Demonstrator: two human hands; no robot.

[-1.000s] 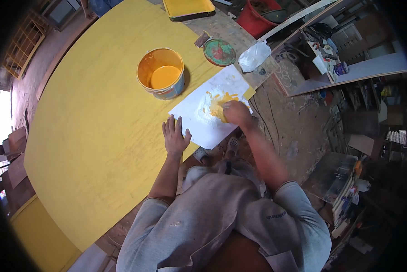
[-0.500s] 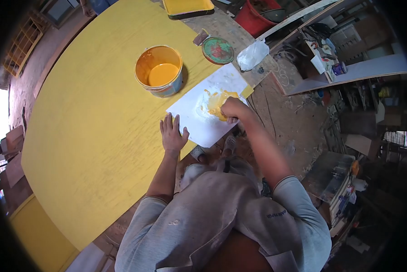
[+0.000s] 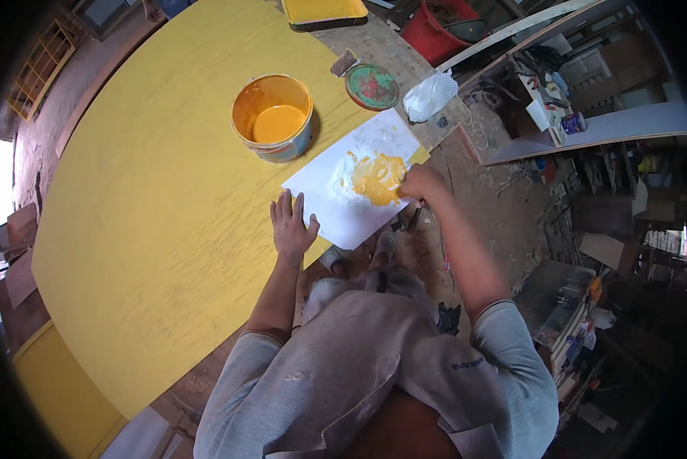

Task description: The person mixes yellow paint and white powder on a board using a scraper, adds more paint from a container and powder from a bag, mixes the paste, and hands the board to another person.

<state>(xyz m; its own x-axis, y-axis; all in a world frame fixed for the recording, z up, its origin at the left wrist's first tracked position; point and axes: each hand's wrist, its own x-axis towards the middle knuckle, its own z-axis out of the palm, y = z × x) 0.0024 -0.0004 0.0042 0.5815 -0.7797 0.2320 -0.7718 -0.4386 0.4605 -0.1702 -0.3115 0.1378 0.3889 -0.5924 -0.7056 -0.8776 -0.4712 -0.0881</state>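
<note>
My left hand [image 3: 291, 223] lies flat with its fingers spread on the near-left corner of a white sheet [image 3: 336, 219], partly on the yellow panel [image 3: 182, 229]. My right hand [image 3: 424, 186] is closed at the sheet's right edge, beside a smeared patch of yellow paste [image 3: 378, 180]. What its fingers grip is hidden; a small dark piece shows just below them. Left of the sheet's top stands a bucket [image 3: 273, 118] with orange-yellow paint inside and coated walls.
A green, red-stained round lid [image 3: 372, 86], a brown block [image 3: 343, 63] and a white plastic bag [image 3: 430, 96] lie beyond the sheet. At the back are a yellow paint tray [image 3: 324, 11] and a red tub [image 3: 435, 30]. Shelving [image 3: 596, 138] stands to the right.
My right hand has moved right, from over the paste to the sheet's edge, uncovering more of the smeared patch. My left hand has stayed in place.
</note>
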